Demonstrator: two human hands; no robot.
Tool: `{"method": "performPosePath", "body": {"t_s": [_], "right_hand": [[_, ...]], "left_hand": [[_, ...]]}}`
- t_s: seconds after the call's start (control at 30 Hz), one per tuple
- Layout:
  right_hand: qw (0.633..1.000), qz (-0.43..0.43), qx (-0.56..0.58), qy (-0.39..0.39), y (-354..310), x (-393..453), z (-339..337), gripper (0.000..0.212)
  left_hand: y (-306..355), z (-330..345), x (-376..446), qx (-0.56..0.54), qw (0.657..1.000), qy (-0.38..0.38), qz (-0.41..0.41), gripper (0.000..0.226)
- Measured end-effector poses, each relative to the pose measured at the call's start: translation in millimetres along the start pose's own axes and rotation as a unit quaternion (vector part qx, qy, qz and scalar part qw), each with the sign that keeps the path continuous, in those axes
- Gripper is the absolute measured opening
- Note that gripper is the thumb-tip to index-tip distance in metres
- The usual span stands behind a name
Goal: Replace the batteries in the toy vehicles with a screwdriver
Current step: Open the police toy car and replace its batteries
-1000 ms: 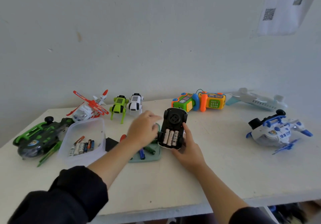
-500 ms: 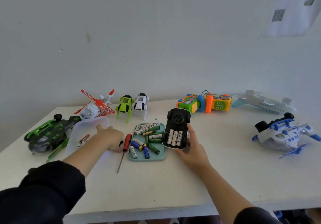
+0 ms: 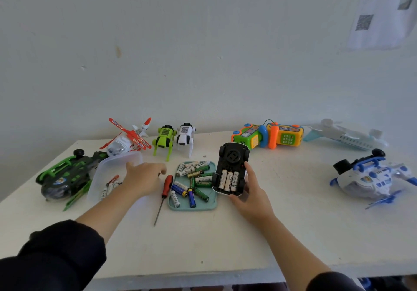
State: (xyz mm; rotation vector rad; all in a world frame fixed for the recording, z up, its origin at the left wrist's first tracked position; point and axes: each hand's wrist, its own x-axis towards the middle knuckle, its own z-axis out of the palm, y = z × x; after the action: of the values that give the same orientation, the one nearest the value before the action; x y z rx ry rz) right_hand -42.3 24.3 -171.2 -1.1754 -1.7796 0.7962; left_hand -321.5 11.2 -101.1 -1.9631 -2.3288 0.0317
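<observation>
A black toy car (image 3: 232, 166) lies upside down, its rear end on the right edge of the teal tray (image 3: 191, 206). Its battery bay is uncovered and holds three white batteries (image 3: 229, 179). My right hand (image 3: 250, 197) grips the car's near right side. The red-handled screwdriver (image 3: 166, 186) lies on the table left of the tray. My left hand (image 3: 144, 176) rests palm down between the clear tub (image 3: 106, 168) and the screwdriver. Its fingertips curl onto a small dark piece, seemingly the battery cover (image 3: 159, 173), which is mostly hidden.
Several loose batteries fill the tray, and a few more lie in the tub. Toys ring the table: green helicopter (image 3: 65, 175), red-white helicopter (image 3: 126, 141), green robot dog (image 3: 164, 139), white robot dog (image 3: 185, 137), toy phones (image 3: 268, 135), pale plane (image 3: 345, 135), blue-white helicopter (image 3: 372, 175).
My left hand left the car and tray, swung left and settled beside the tub and screwdriver. My right hand kept hold of the car.
</observation>
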Motion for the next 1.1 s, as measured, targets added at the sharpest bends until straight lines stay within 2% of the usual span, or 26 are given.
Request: {"method": "performPosePath", "body": {"t_s": [0.07,0.13,0.3,0.37,0.5,0.7,0.97,1.1], "right_hand": [[1.0,0.005,0.0,-0.001,-1.2,-0.2,-0.6,0.086],[1.0,0.01,0.0,-0.004,-1.9,-0.4,-0.8,0.087],[1.0,0.015,0.003,-0.007,-5.2,-1.0,-1.8,0.09],[1.0,0.013,0.009,-0.008,-4.5,-1.3,-1.1,0.09],[0.999,0.021,0.027,-0.008,-2.5,0.3,-0.8,0.09],[0.999,0.041,0.023,-0.011,-2.8,1.0,-1.6,0.085],[0.998,0.055,0.001,-0.024,-2.6,3.1,-3.8,0.086],[0.998,0.057,-0.006,-0.027,-2.0,3.9,-3.7,0.087]], "left_hand": [[-5.7,-10.4,1.9,-0.111,0.993,0.034,-0.007,0.035],[-9.1,-22.2,3.2,-0.226,0.972,0.056,-0.011,0.036],[3.4,-44.2,0.6,-0.494,0.865,0.091,0.003,0.02],[14.3,-46.3,0.6,-0.554,0.83,0.066,0.013,0.028],[40.6,-43.7,3.8,-0.599,0.798,0.06,0.014,0.02],[80.1,-39.9,0.9,-0.577,0.81,0.095,0.034,0.017],[120.3,-25.0,1.6,-0.454,0.876,0.068,0.148,0.019],[124.6,-24.0,3.1,-0.398,0.9,0.064,0.169,0.017]]}}
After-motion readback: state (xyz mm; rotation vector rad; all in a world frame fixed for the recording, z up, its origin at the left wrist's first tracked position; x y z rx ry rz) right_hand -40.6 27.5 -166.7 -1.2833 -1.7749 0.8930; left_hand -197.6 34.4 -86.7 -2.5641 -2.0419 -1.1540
